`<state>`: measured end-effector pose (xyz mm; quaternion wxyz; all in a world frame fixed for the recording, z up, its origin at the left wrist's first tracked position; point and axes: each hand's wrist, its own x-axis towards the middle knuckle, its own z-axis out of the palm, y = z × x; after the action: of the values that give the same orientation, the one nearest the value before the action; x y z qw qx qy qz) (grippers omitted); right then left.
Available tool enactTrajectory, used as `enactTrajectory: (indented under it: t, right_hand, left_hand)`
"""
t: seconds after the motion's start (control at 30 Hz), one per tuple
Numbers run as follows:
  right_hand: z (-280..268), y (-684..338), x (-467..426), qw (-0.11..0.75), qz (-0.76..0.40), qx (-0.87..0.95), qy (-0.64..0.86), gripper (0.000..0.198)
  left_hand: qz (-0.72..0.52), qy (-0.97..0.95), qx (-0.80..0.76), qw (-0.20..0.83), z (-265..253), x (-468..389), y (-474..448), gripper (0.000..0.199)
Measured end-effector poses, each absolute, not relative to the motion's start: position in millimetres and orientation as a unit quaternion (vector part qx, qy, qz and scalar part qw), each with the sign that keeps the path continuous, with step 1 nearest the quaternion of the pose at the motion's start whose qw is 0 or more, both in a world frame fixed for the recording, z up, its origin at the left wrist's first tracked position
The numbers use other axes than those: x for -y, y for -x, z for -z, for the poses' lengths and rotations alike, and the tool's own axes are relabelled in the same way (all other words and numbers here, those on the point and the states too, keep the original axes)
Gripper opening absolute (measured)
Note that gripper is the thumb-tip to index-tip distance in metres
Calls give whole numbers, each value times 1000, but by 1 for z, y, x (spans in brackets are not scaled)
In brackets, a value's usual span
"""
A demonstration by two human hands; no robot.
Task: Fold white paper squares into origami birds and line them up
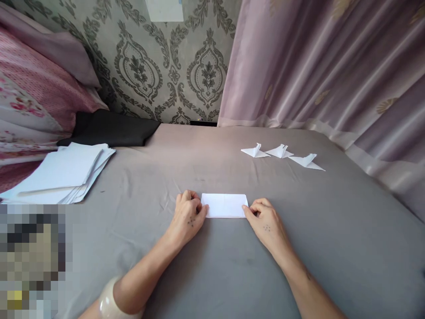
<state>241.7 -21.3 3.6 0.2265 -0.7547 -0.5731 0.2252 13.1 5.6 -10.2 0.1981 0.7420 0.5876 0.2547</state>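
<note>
A white sheet of paper, folded into a narrow rectangle, lies between my two hands just above or on the grey cloth. My left hand pinches its left short end, thumb on top and the fingers curled behind. At the right short end my right hand grips the paper the same way, with the thumb at the edge. The fingertips under the paper are hidden.
Three folded paper birds stand in a row at the back right. A stack of white paper sheets lies at the left, near a black cloth. Grey fabric covers the surface. Pink curtains hang at the right.
</note>
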Motion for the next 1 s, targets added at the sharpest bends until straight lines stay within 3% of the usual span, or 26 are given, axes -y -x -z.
enactTrajectory:
  t: [0.53,1.0]
  right_hand:
    - [-1,-242,21,209,-207,599,745,35]
    - [5,-239,26,195,-97,634,742,25]
  left_hand:
    - [-232,-779,-569,124,13,-1,-11,30]
    - [-176,-789,-580,100,9,-4,-12,29]
